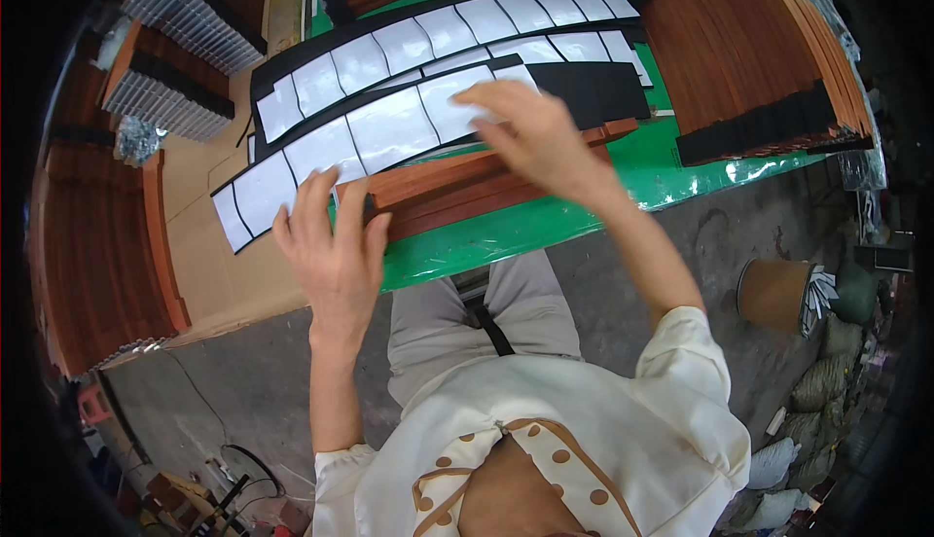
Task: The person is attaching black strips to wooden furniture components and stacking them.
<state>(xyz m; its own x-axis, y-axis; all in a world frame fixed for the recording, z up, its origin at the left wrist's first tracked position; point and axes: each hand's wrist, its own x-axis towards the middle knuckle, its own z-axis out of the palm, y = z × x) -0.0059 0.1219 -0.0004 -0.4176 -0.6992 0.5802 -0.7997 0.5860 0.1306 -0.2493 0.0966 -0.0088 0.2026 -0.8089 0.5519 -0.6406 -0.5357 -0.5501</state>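
A strip of white glossy patches on black backing [321,153] slants across the green-covered table in front of me. My left hand [333,231] is open, its fingers spread over the strip's near edge and the left end of a reddish-brown wooden slat [448,182]. My right hand [540,138] reaches over the slat, index finger and thumb apart, fingertips at a white patch near the strip's right part. Its other fingers are partly hidden. Beyond lie more white-patched strips [428,36] and a bare black piece [593,89].
Stacked brown slats with black bands [749,41] stand at the right. More stacks [97,245] line the left, beside cardboard [219,235]. The green table cover [506,235] ends just before my lap. A brown drum [773,299] stands on the floor at the right.
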